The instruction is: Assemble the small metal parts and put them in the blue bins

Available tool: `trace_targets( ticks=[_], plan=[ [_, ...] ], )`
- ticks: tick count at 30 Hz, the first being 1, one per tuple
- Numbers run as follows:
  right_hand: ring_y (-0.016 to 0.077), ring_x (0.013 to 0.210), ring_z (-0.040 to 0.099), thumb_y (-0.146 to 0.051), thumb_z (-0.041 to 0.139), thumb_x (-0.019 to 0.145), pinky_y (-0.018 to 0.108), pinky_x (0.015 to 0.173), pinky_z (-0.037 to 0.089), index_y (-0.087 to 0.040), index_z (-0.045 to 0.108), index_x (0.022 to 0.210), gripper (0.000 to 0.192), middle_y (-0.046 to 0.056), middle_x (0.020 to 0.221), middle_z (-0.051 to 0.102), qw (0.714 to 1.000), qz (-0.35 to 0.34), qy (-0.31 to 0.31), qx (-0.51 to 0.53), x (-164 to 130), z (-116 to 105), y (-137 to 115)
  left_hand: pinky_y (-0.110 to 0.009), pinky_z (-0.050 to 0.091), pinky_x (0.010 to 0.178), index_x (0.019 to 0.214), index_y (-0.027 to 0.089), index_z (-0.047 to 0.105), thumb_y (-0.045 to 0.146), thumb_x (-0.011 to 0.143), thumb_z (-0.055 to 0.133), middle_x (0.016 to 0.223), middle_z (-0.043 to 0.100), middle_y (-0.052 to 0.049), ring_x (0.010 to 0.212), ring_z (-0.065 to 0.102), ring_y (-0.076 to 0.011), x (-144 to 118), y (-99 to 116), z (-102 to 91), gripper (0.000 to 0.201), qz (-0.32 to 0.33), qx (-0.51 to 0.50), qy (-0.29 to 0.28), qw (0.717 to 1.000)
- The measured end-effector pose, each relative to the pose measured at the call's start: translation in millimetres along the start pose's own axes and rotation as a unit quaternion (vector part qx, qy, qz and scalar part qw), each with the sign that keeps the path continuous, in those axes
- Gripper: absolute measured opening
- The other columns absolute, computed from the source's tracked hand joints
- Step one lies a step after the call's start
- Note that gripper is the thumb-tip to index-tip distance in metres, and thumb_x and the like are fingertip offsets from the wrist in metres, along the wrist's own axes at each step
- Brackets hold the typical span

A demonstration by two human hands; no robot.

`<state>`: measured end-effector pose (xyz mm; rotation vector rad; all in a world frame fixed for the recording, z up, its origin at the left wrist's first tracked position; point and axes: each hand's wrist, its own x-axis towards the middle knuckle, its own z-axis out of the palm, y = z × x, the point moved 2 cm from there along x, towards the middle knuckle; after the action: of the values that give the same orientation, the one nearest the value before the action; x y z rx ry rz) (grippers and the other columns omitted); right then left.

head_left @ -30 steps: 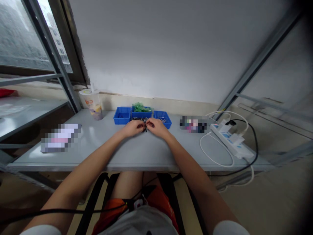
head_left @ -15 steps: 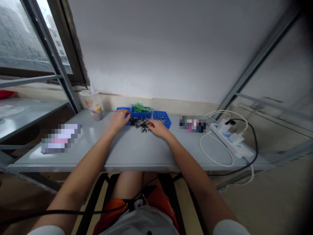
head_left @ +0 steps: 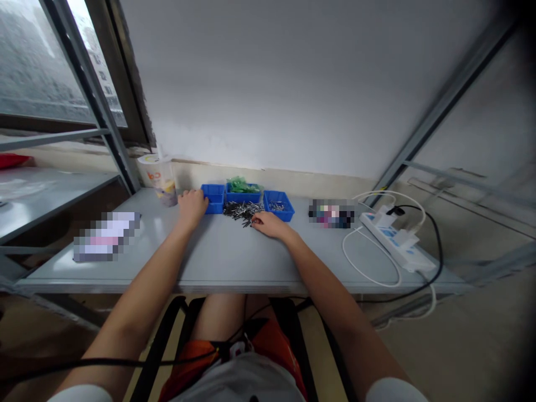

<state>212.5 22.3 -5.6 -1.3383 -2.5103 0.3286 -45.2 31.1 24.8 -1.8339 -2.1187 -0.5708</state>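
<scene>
**Hands at pin pile and blue bins, grey bench**

Pile of small dark metal pins lies loose on the table, just in front of the middle bin. Right hand rests at the pile's near right edge, fingers curled narrow, tips touching the pins; whether it grips one, cannot tell. Left hand sits at the left bin, fingers loosely curled against its left wall; what it holds, if anything, is hidden.

Three blue bins in a row at the back edge: left bin's contents not visible, middle bin has green bits, right bin has a few small metal parts. Cup with lid stands left of the bins. Power strip with white and black cables on the right side.

Surface is plain grey, wall behind is white. Window top left, metal frame struts left and right. Two patches on the table are pixelated out. Pins too small to tell type. Table's near corners cut off by arms
</scene>
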Motion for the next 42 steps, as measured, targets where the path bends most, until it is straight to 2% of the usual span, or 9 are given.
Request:
trace_targets(
  ticks=[2,5,8,11,16,28,35,42],
  plan=[
    [0.0153,0.081,0.058,-0.023,0.056,0.087,0.024,0.073,0.041,-0.015,0.066,0.1,0.018,0.007,0.091,0.066,1.0,-0.002,0.0,0.0,0.1,0.0,0.0,-0.043,0.044,0.083,0.099,0.011,0.067,0.029,0.087,0.045,0.1,0.066,-0.019,0.1,0.058,-0.0329,1.8,1.8,1.2,0.031,0.031,-0.006,-0.003,0.999],
    [0.0163,0.085,0.058,-0.024,0.056,0.087,0.026,0.075,0.042,-0.015,0.066,0.1,0.018,0.008,0.093,0.065,1.0,-0.014,0.007,-0.004,0.5,1.1,1.0,-0.036,0.045,0.084,0.099,0.015,0.067,0.03,0.09,0.042,0.099,0.066,-0.014,0.097,0.059,-0.0267,1.8,13.0,3.4,0.03,0.153,-0.053,-0.012,0.987],
    [0.0173,0.09,0.057,-0.023,0.057,0.087,0.027,0.08,0.042,-0.015,0.066,0.101,0.019,0.009,0.098,0.064,0.999,-0.024,0.022,-0.013,0.9,2.5,3.2,-0.032,0.045,0.082,0.099,0.018,0.066,0.031,0.09,0.044,0.098,0.065,-0.009,0.097,0.058,-0.0228,-5.5,32.4,9.3,0.027,0.28,-0.117,-0.056,0.951],
    [0.0172,0.089,0.058,-0.021,0.057,0.086,0.027,0.08,0.042,-0.015,0.066,0.103,0.02,0.009,0.099,0.065,1.0,-0.013,0.018,-0.021,1.2,3.9,5.9,-0.03,0.045,0.082,0.098,0.018,0.066,0.028,0.088,0.046,0.097,0.065,-0.008,0.095,0.058,-0.0212,-16.1,49.7,17.3,0.024,0.349,-0.152,-0.106,0.919],
    [0.0167,0.083,0.06,-0.013,0.057,0.083,0.025,0.075,0.042,-0.017,0.068,0.099,0.021,0.007,0.092,0.068,1.0,0.007,0.004,-0.025,2.2,4.8,8.2,-0.032,0.046,0.082,0.096,0.017,0.068,0.023,0.084,0.05,0.094,0.065,-0.009,0.092,0.059,-0.0219,-24.5,59.1,22.6,0.023,0.362,-0.182,-0.136,0.904],
    [0.0177,0.087,0.061,-0.009,0.052,0.082,0.025,0.078,0.042,-0.018,0.07,0.099,0.026,0.008,0.097,0.07,0.999,-0.006,0.012,-0.039,2.5,5.0,5.8,-0.028,0.044,0.073,0.094,0.016,0.069,0.021,0.084,0.051,0.093,0.07,-0.008,0.084,0.062,-0.0201,-25.5,61.3,22.7,0.021,0.363,-0.242,-0.159,0.886],
    [0.0152,0.087,0.058,-0.009,0.05,0.083,0.024,0.079,0.04,-0.016,0.069,0.096,0.024,0.007,0.096,0.067,0.996,-0.058,0.061,-0.003,1.0,-4.7,-8.6,-0.026,0.042,0.069,0.092,0.016,0.07,0.024,0.085,0.05,0.088,0.07,-0.006,0.077,0.061,-0.0176,-29.0,66.0,19.4,0.022,0.368,-0.272,-0.16,0.875],
    [0.0115,0.074,0.054,-0.013,0.053,0.084,0.021,0.068,0.037,-0.015,0.066,0.091,0.015,0.003,0.082,0.064,0.99,-0.081,0.094,0.073,-1.9,-9.8,-18.5,-0.026,0.043,0.069,0.093,0.015,0.07,0.029,0.087,0.053,0.088,0.07,-0.007,0.075,0.06,-0.0158,-33.3,71.9,20.4,0.023,0.374,-0.315,-0.168,0.856]
  ],
)
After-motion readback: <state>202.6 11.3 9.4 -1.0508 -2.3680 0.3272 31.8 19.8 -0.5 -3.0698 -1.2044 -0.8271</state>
